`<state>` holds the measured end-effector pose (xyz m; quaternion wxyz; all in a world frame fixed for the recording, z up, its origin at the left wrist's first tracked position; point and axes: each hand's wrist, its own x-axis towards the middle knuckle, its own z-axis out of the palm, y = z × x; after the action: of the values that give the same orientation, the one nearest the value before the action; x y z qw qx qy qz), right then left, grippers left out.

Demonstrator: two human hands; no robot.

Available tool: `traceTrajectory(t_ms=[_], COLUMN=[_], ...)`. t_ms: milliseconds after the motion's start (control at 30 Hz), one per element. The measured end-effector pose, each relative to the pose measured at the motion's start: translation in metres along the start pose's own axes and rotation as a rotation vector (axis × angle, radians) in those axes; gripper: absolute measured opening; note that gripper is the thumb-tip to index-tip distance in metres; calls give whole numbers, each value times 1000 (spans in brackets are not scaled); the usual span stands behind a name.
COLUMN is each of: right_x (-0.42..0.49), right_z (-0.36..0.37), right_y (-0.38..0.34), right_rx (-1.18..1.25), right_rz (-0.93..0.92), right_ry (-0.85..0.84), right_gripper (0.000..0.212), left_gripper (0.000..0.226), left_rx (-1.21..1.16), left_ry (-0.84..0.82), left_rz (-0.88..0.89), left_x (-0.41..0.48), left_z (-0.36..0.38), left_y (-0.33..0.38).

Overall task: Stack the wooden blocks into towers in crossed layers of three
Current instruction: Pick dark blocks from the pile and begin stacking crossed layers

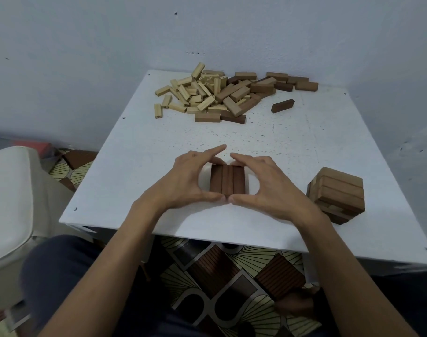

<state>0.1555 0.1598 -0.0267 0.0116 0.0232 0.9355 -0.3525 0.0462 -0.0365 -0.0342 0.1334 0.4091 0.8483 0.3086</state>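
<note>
Three dark brown blocks lie side by side as one flat layer near the front middle of the white table. My left hand and my right hand frame this layer from either side. Each hand pinches it lengthwise, with the thumb at the near ends and the fingers at the far ends. The thumbs touch each other in front of the layer. My left index finger points past the far end. A finished light brown tower of crossed layers stands at the front right.
A loose pile of pale and brown blocks covers the far side of the table, against the wall. One dark block lies apart to its right. A white cushioned seat stands at the left, beside the table.
</note>
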Motion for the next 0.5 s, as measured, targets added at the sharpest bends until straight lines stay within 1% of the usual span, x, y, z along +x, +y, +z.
traceTrajectory(t_ms=[167, 333, 500], right_x=[-10, -28, -50], right_z=[-15, -39, -70], right_y=[-10, -14, -2], right_rx=[-34, -64, -97], right_rz=[-31, -40, 6], right_ry=[52, 106, 141], right_gripper=[95, 101, 104], left_gripper=[106, 107, 106], left_rx=[21, 26, 2], left_ry=[6, 6, -17], left_rz=[50, 116, 177], left_x=[-1, 5, 23], left_z=[-15, -23, -11], left_y=[19, 44, 76])
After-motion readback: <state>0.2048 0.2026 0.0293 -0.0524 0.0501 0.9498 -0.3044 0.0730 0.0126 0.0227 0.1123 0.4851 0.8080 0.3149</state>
